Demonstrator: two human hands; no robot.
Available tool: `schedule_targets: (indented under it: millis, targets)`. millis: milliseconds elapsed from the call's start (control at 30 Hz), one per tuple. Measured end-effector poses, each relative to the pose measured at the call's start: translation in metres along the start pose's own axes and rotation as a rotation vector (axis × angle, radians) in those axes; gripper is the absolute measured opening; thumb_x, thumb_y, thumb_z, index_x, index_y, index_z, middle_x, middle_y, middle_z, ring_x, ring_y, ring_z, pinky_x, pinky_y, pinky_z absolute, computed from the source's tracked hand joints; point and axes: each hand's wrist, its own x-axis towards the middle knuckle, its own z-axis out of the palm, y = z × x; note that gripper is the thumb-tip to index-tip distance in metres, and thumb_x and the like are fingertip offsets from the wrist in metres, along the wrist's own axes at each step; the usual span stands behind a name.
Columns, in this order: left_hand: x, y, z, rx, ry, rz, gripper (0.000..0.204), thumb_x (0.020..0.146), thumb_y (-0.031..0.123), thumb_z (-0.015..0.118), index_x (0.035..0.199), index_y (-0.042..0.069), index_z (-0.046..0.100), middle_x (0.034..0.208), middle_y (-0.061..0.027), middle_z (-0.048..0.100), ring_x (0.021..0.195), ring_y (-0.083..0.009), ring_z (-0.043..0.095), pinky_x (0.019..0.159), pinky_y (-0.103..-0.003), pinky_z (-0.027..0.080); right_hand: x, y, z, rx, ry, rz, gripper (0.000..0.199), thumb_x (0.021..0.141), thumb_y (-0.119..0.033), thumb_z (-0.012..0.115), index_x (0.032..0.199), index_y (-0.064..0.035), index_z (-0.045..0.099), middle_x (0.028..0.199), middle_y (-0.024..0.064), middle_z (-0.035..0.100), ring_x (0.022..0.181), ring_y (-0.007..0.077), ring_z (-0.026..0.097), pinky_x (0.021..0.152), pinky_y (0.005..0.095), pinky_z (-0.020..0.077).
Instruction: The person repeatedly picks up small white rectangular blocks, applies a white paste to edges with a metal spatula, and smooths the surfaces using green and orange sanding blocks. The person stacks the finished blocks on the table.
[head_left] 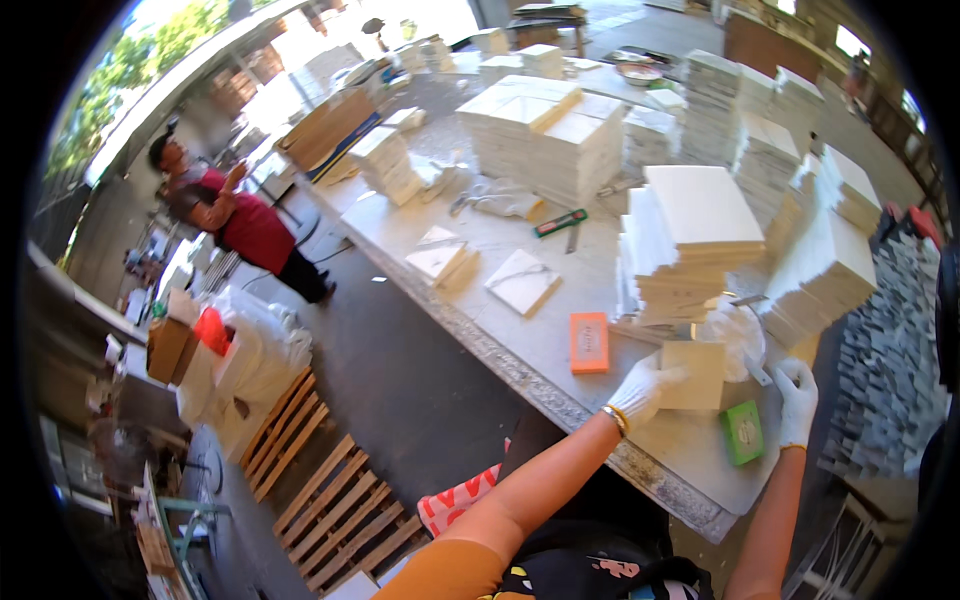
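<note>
My left hand (645, 392), in a white knit glove, is closed on the edge of a square beige tile (693, 376) above the stone-topped table. My right hand (797, 402), gloved too, has its fingers curled at a thin metal blade (761, 373) with a small hole; its other end is hard to make out. Behind the tile lies a crumpled clear plastic bag (738, 335), partly covered. An orange box (589, 343) rests left of the tile, and a green box (742, 432) lies between my hands near the table's front edge.
White marble-look tiles stand in tall stacks (690, 235) beyond my hands, with more stacks (545, 135) farther back. Single tiles (523, 282) and a green-handled tool (560, 223) lie left. A person in a red apron (250, 225) stands across the floor; wooden pallets (340, 500) lie lower left.
</note>
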Motion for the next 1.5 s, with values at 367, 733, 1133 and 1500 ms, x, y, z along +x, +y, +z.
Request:
schedule_targets:
  millis: [367, 733, 1133, 1500]
  targets:
    - [-0.004, 0.014, 0.009, 0.041, 0.108, 0.004, 0.038, 0.090, 0.003, 0.067, 0.127, -0.002, 0.057, 0.116, -0.0092, 0.067, 0.102, -0.0212, 0.065, 0.090, -0.035, 0.054, -0.022, -0.105, 0.007, -0.036, -0.082, 0.001, 0.040, 0.086, -0.020, 0.077, 0.122, -0.0063, 0.067, 0.106, 0.0018, 0.069, 0.094, 0.0093, 0.061, 0.085, 0.0271, 0.0500]
    - [-0.008, 0.014, 0.006, 0.201, 0.104, 0.016, 0.038, 0.093, 0.005, 0.064, 0.130, 0.000, 0.056, 0.118, -0.0092, 0.065, 0.102, -0.0208, 0.066, 0.086, -0.035, 0.056, -0.032, -0.124, 0.021, 0.016, -0.253, 0.054, 0.043, 0.083, -0.016, 0.080, 0.121, 0.0003, 0.068, 0.113, 0.0091, 0.071, 0.104, 0.0149, 0.065, 0.093, 0.0290, 0.0514]
    - [-0.010, 0.020, 0.014, 0.086, 0.052, -0.025, 0.041, 0.094, 0.008, 0.063, 0.132, 0.000, 0.055, 0.121, -0.0090, 0.064, 0.107, -0.0195, 0.063, 0.090, -0.034, 0.053, -0.027, -0.125, 0.033, -0.229, -0.322, 0.017, 0.034, 0.079, -0.014, 0.077, 0.109, 0.0009, 0.073, 0.106, 0.0084, 0.071, 0.097, 0.0144, 0.066, 0.088, 0.0287, 0.0515]
    - [-0.006, 0.016, 0.009, 0.085, 0.054, -0.027, 0.040, 0.092, 0.006, 0.064, 0.130, -0.003, 0.056, 0.120, -0.0096, 0.065, 0.107, -0.0201, 0.064, 0.092, -0.035, 0.054, -0.023, -0.129, 0.033, -0.284, -0.352, -0.010, 0.033, 0.078, -0.015, 0.078, 0.107, -0.0016, 0.075, 0.098, 0.0063, 0.071, 0.090, 0.0123, 0.065, 0.081, 0.0280, 0.0516]
